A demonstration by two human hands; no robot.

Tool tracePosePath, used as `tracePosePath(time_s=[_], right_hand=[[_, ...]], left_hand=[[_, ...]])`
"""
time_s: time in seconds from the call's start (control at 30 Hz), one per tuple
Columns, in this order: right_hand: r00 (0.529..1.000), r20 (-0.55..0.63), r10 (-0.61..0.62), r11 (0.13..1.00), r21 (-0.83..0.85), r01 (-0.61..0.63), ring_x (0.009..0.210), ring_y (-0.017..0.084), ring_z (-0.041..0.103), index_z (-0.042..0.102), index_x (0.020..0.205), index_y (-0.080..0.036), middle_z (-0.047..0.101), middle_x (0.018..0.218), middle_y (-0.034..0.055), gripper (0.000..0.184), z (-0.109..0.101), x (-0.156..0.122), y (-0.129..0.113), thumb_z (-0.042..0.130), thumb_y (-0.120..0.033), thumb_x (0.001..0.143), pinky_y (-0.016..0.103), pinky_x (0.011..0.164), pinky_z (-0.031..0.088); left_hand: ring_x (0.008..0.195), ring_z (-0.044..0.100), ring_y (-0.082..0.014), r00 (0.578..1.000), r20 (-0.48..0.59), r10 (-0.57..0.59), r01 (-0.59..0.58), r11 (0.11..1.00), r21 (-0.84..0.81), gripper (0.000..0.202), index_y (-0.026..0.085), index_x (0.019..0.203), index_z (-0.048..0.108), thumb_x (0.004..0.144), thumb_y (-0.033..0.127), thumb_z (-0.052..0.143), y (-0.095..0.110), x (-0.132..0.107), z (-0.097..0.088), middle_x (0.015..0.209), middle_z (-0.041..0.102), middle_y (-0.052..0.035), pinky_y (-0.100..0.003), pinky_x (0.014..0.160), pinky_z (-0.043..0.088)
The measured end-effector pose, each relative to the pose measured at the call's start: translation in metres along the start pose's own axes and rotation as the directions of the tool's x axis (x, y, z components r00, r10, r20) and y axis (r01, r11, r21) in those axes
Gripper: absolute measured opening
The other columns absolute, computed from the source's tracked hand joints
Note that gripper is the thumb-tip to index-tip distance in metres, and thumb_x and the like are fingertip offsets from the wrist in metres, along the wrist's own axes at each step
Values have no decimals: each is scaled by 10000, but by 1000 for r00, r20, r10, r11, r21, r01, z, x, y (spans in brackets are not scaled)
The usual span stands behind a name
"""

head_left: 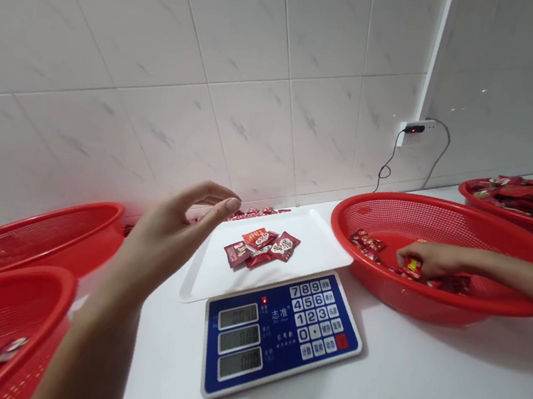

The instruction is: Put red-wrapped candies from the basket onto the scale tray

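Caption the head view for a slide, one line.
Left hand beside red packets on the white tray of a scale; right hand among more packets in a red basket.

The left forearm [95, 341] slants up from the bottom edge to a raised left hand [167, 234], its fingers [211, 189] arched above an outstretched thumb [213, 216], while the right forearm [512, 275] extends almost level from the right edge, the right hand [430, 258] back uppermost, fingers curled inward.
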State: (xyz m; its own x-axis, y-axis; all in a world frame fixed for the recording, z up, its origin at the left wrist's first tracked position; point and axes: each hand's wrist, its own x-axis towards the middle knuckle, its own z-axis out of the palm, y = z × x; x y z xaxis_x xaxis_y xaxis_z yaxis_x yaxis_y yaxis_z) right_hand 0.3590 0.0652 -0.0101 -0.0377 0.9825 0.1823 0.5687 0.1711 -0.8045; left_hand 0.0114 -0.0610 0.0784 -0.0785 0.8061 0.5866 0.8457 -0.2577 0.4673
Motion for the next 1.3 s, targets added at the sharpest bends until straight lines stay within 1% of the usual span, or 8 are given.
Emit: tracePosePath(time_s=[0.13,0.33,0.53,0.7,0.87,1.03,1.17,1.3], right_hand=[[976,216,-9,992,-121,36,446,57,431,555,441,-151,521,463,-12,309,-14,25,-10,577,134,558,228,441,241],[984,165,-63,981,-172,92,481,37,448,568,633,-175,527,521,-53,212,-14,43,-35,544,25,699,245,518,287],[978,206,-34,938,-331,102,445,57,371,514,525,-171,452,456,-65,342,13,53,-34,551,169,545,254,484,227],[983,179,35,920,-389,39,476,114,445,535,652,-190,490,461,-45,283,1,57,-33,700,35,604,262,511,306],[990,138,-2,977,-210,31,530,122,529,558,826,-193,603,628,-6,213,-5,56,-65,728,-123,719,260,550,405],[952,267,-153,878,479,7,600,160,639,550,886,-187,659,681,26,260,58,34,-126,712,-66,722,277,553,514],[909,298,-290,777,628,42,559,131,619,520,860,-195,607,644,-23,294,122,19,-159,719,-36,711,236,499,491],[916,288,-280,704,710,-8,567,118,612,506,853,-197,588,669,-33,295,152,19,-167,719,-43,720,233,497,492]], left_hand=[[824,675,-203,1000,12,9,-9,1000,-7,338,275,830,721,813,587,594,0,-1,-3,860,740,-23,-236,634,520],[840,676,-202,999,48,-2,4,999,-42,388,276,878,728,803,633,596,-6,1,-1,904,742,-30,-236,635,512],[869,674,-195,994,109,12,-6,998,-60,380,282,894,722,811,631,597,-9,3,2,898,736,-19,-245,705,517],[905,669,-216,997,76,-32,39,995,-88,405,253,898,721,797,630,614,-9,1,-4,924,741,-35,-254,695,516],[1014,659,-242,999,38,-33,42,971,-236,404,232,1026,681,814,572,633,-7,1,19,1037,724,-71,-347,869,524],[1112,628,-293,971,204,-125,198,898,-393,602,224,1309,485,827,559,616,6,-5,59,1372,550,-162,-398,829,563],[1073,648,-275,964,236,-123,232,823,-519,541,218,1308,440,877,524,555,-1,-4,73,1320,578,-156,-368,793,568],[985,668,-251,970,184,-157,226,862,-454,543,201,1307,400,850,411,605,-23,5,72,1118,666,-125,-420,855,535]])
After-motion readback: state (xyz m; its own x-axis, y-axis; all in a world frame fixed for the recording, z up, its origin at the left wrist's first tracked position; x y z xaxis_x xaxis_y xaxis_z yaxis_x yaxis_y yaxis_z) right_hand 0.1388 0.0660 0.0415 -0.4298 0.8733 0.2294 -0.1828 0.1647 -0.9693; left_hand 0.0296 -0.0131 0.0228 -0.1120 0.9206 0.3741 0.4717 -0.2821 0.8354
